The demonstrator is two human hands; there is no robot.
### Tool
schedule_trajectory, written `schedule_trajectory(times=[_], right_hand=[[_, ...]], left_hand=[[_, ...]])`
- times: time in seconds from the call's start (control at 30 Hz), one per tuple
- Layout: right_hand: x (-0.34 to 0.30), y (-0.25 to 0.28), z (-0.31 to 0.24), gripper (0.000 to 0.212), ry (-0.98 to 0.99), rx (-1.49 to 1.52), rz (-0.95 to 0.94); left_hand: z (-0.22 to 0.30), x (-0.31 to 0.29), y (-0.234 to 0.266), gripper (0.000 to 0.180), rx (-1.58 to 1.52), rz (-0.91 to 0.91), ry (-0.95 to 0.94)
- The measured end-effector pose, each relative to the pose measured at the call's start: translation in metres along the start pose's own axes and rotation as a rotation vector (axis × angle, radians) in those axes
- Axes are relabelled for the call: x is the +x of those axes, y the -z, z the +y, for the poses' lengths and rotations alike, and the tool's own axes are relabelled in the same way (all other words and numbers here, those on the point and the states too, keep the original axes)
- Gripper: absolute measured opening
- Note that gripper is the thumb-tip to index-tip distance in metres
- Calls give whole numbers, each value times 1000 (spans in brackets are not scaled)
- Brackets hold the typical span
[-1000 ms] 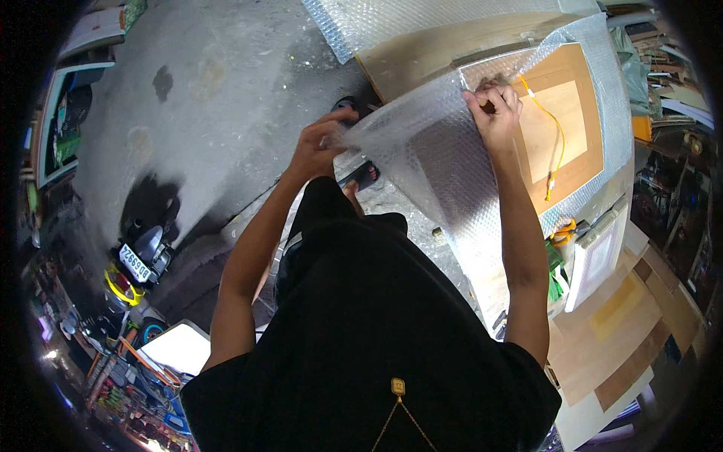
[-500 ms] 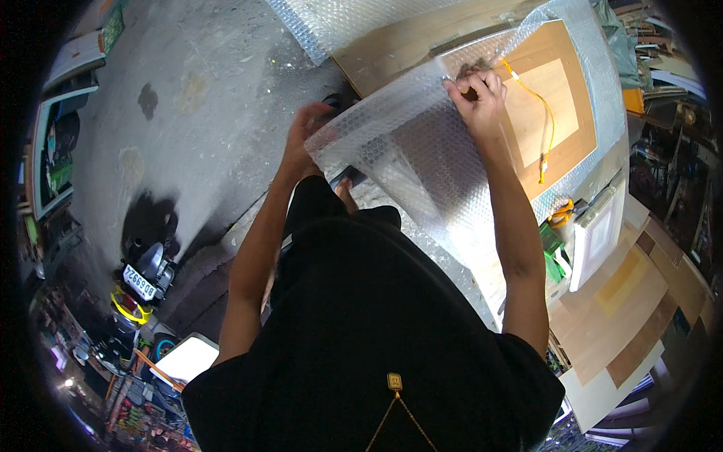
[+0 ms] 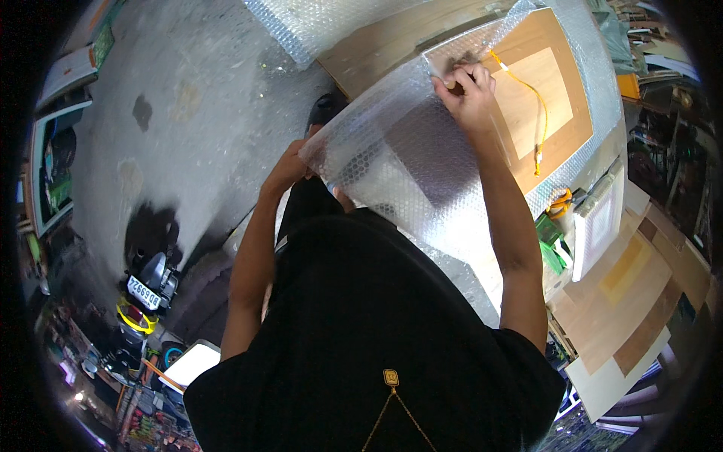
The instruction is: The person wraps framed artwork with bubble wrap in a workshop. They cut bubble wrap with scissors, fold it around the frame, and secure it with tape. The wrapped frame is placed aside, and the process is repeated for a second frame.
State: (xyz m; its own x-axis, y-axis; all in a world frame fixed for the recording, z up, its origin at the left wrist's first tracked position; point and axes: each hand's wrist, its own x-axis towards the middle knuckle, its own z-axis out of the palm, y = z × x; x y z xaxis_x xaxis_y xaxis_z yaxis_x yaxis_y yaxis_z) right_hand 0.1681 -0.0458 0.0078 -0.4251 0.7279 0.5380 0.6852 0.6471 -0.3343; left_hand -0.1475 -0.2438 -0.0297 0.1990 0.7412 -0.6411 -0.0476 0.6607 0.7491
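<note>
A clear sheet of bubble wrap [image 3: 361,154] stretches between my two hands, its loose left part hanging past the table's edge. My left hand [image 3: 288,167] is closed at the sheet's left corner, its fingers partly behind the plastic. Bent at the fingers, my right hand [image 3: 471,94] pinches the sheet near its far edge. Under that hand lies a flat brown panel [image 3: 576,83] with a paler rectangle [image 3: 538,94] in its middle. A yellow cord [image 3: 541,105] with white bits runs across the panel. More bubble wrap lies beneath the panel, showing around its right side.
Orange-handled scissors [image 3: 559,205], a green item [image 3: 552,245] and a white frame [image 3: 599,226] sit at the table's right. Wooden boards [image 3: 614,294] lie beyond. Another bubble wrap piece [image 3: 286,30] overhangs the far left. A motorcycle [image 3: 154,282] stands on the concrete floor [image 3: 196,98].
My left hand has come nearer to me and closed at the sheet's corner. The loose sheet looks more spread out. My right hand keeps its pinch; the whole view has shifted slightly.
</note>
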Motion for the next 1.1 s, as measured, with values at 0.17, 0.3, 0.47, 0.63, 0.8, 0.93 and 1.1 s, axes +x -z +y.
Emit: schedule_trajectory(times=[0.17,0.3,0.47,0.63,0.8,0.93,1.1], right_hand=[[-1,3,-2,26,-25,-26,-20],[3,7,-5,29,-95,-42,-74],[5,11,1,36,-175,-36,-100],[4,19,31,29,-275,304,-351],[57,71,75,26,-56,-11,-380],[116,66,117,20,33,-108,-237],[92,50,160,22,-43,101,-228]], left_hand=[[29,-24,-9,30,25,-45,-216],[66,-33,-37,26,-108,-93,-491],[140,8,-93,22,-394,-113,-713],[218,109,-144,15,-414,-321,-1058],[226,187,-158,13,-126,-457,-892],[235,190,-175,10,-328,-618,-473],[245,201,-178,14,-419,-613,-333]])
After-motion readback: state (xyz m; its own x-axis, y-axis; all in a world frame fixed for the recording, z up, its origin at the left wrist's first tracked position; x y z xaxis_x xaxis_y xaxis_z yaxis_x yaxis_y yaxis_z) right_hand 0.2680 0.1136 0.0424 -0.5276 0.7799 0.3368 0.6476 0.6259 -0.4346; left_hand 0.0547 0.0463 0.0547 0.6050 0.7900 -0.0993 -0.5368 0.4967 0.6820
